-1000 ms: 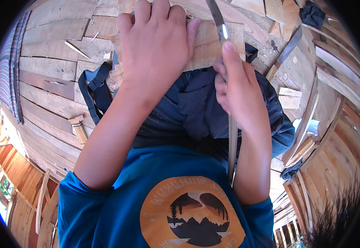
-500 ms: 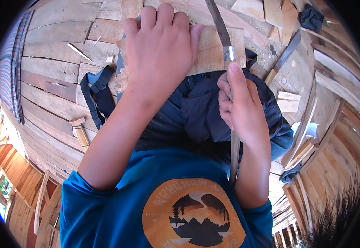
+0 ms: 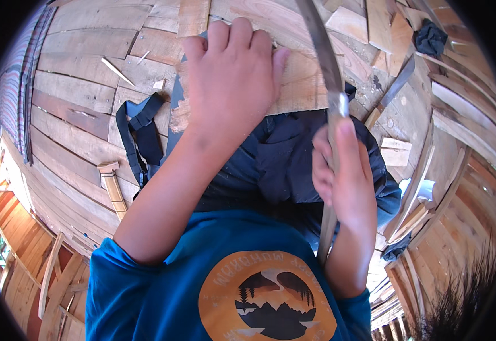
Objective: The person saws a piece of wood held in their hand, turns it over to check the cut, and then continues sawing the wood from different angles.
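My left hand (image 3: 231, 74) lies over a rough wooden board (image 3: 302, 82), its fingers curled across the far side and the thumb on the right. The fingertips are hidden. The board has a splintered left end and rests across my lap, over dark trousers. In my right hand (image 3: 347, 176) is a long-handled knife (image 3: 322, 48), the fingers wrapped round its handle and the thumb laid along the top. A shiny metal collar joins blade and handle. The long handle runs back beside my forearm. The blade points away from me, at the board's right end, slightly blurred.
Black straps with a buckle (image 3: 140, 122) lie on the plank floor (image 3: 66, 85) to the left, near a bundle-like wooden piece (image 3: 112, 187). Another long blade with a wooden handle (image 3: 393, 88) lies at right. Planks (image 3: 447, 216) and a black cloth (image 3: 430, 38) are beyond it.
Both hands, the board and the knife sit slightly further right in view. The blade has shifted from over the board to its right end and is now blurred by motion.
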`<state>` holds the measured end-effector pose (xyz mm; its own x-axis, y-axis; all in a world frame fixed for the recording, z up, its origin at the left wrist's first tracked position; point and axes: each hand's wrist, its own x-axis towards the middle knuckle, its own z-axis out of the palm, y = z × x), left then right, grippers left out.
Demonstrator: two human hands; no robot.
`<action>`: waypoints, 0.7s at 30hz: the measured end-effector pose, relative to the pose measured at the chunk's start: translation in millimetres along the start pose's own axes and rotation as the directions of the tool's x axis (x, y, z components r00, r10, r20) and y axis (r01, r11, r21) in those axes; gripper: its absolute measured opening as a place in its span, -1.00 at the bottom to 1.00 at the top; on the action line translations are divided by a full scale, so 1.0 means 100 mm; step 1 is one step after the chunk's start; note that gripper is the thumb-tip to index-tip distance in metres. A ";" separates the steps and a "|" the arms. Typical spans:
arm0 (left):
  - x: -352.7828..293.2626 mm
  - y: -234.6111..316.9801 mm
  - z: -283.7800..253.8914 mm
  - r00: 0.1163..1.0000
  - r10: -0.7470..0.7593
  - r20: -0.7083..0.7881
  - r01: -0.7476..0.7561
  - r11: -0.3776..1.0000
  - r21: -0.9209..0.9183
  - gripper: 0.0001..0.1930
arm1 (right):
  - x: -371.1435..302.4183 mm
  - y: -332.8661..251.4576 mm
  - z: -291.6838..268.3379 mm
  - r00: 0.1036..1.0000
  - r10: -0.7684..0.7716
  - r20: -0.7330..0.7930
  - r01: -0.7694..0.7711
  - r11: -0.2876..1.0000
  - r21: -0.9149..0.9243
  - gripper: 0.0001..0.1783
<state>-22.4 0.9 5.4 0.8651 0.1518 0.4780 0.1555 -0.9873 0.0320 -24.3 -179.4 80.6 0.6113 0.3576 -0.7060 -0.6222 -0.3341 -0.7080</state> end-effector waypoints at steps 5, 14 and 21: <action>0.13 0.08 -0.23 0.981 0.000 0.194 0.008 0.999 -0.038 -0.68 | 0.05 0.20 0.02 0.997 0.057 -0.043 -0.057 0.998 -0.003 -0.35; 0.02 0.05 -0.04 1.000 -0.009 0.001 0.009 0.999 -0.040 -0.70 | -0.16 0.14 -0.09 1.000 0.008 -0.031 -0.005 0.993 0.119 -0.44; 0.19 0.05 -0.26 0.959 -0.028 0.282 0.034 0.999 -0.014 -0.66 | 0.23 0.08 -0.02 0.998 0.054 -0.019 -0.054 0.998 -0.013 -0.37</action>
<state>-17.9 -2.8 37.6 0.9597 0.1866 0.2099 0.1777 -0.9822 0.0608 -14.2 -175.1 59.1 0.5863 0.3224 -0.7432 -0.6477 -0.3645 -0.6691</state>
